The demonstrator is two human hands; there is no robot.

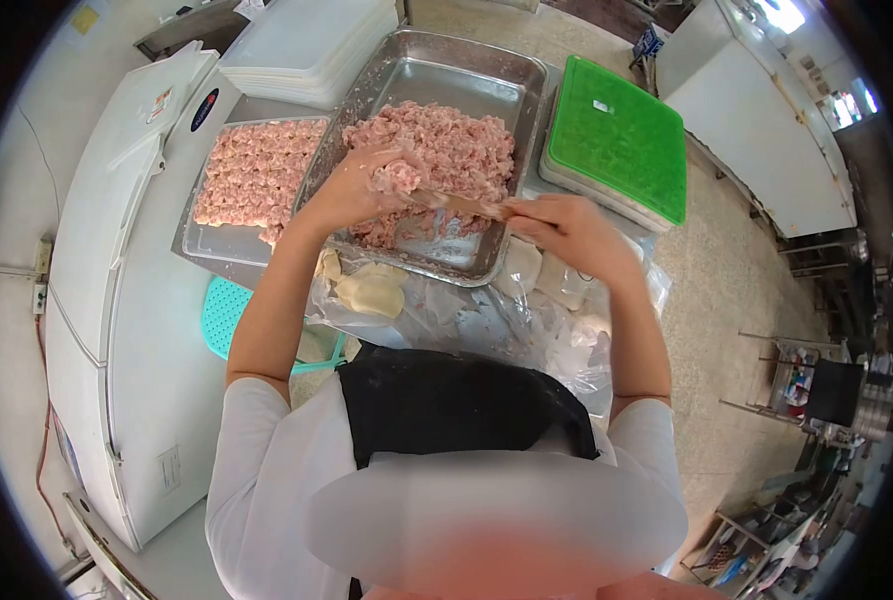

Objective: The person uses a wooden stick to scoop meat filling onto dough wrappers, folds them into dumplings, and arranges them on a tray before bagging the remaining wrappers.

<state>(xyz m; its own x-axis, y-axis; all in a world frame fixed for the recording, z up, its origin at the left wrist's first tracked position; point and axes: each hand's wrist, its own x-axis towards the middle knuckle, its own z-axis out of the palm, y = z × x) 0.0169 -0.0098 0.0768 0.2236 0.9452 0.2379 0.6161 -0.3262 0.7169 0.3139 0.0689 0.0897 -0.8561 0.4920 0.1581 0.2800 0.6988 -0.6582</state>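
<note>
My left hand (352, 187) is cupped round a clump of pink minced meat (399, 178), over the left side of a deep metal tray (447, 45). Whether a wrapper lies under the clump is hidden. My right hand (567, 228) is closed on the handle of a flat spatula (457, 204). Its blade reaches left, close to the fingers of my left hand, with meat stuck along it. Below both hands, a large mound of minced meat (447, 140) fills the middle of the tray, with smeared scraps toward the near end.
Left of the tray, rows of filled meat pieces (257, 170) cover a flat tray (229, 240). Pale dough wrappers (372, 290) lie in clear plastic (447, 320) nearest my body. A green-lidded box (622, 130) stands right, stacked white trays (302, 50) at back left, a white freezer (157, 330) further left.
</note>
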